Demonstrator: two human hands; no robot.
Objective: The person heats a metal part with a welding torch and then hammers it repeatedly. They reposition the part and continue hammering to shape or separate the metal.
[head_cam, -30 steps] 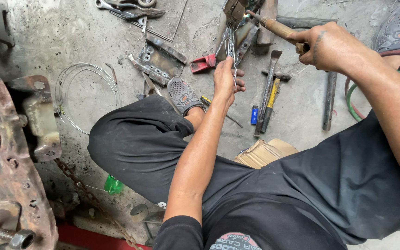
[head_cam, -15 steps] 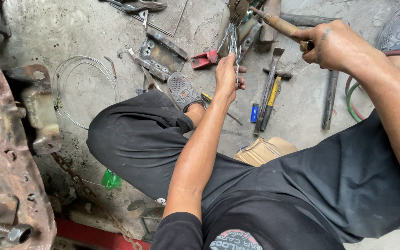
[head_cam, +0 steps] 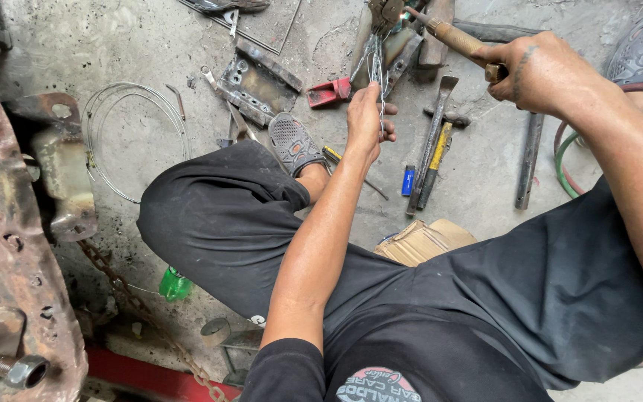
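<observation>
The left hand (head_cam: 370,115) is closed around a thin wire rod (head_cam: 376,63), holding it upright against the metal part (head_cam: 385,33) on the concrete floor (head_cam: 113,45). The right hand (head_cam: 541,74) is wrapped tight around a brass torch (head_cam: 452,36), whose tip reaches the same part. A hammer (head_cam: 433,149) lies just right of the left hand.

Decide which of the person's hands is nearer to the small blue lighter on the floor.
Left. The left hand grips thin wire just up and left of the blue lighter. The right hand, holding a torch handle, sits farther off, up and right.
</observation>
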